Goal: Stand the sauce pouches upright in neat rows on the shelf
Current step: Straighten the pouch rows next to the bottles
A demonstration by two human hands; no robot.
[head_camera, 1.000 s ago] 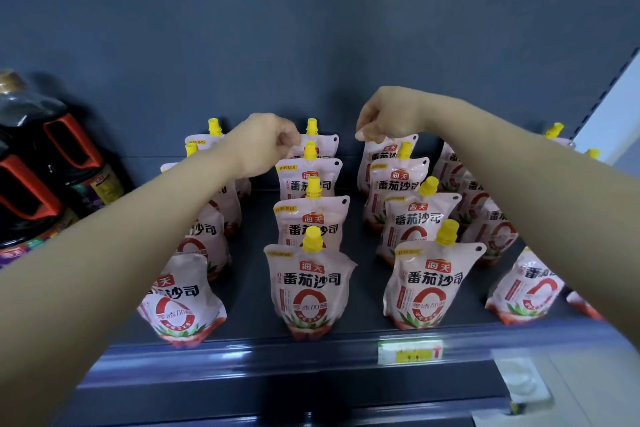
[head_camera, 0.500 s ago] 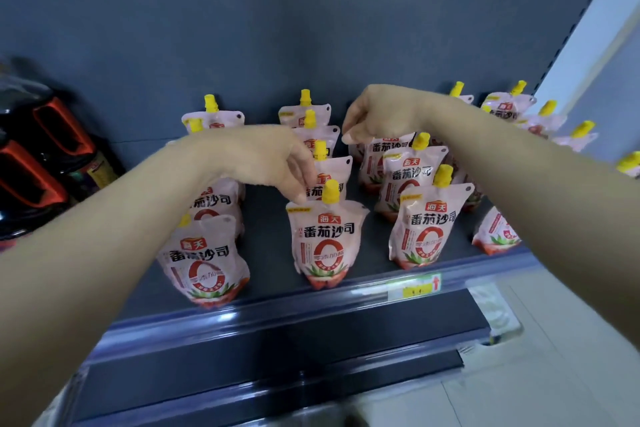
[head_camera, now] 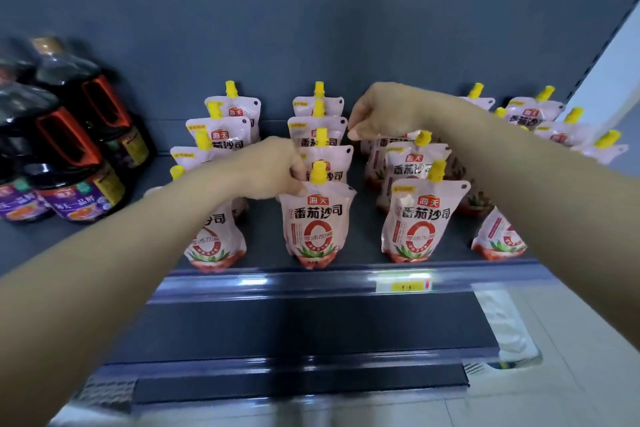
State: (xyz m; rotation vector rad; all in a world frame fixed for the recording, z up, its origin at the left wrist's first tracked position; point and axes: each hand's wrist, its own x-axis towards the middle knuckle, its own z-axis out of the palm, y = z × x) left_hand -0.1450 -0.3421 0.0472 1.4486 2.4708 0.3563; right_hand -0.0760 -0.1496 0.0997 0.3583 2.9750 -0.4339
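Observation:
Pink sauce pouches with yellow spouts stand upright in several rows on the dark shelf (head_camera: 263,239). My left hand (head_camera: 273,170) has its fingers curled on the top left corner of the front pouch of the middle row (head_camera: 317,222), beside its spout. My right hand (head_camera: 384,111) is further back, pinching the top of a rear pouch (head_camera: 389,144) in the row to the right, whose spout it hides. That row's front pouch (head_camera: 419,218) stands free. My left forearm partly covers the left row's front pouch (head_camera: 214,243).
Large dark soy sauce bottles (head_camera: 79,149) with orange handles stand at the shelf's left. More pouches (head_camera: 540,114) fill the far right, one (head_camera: 498,236) beneath my right forearm. A yellow price tag (head_camera: 403,286) sits on the shelf rim (head_camera: 277,279). A lower shelf juts out below.
My left hand has come forward from the back of the middle row to its front pouch. My right hand has stayed on the rear pouch. The view has swung about.

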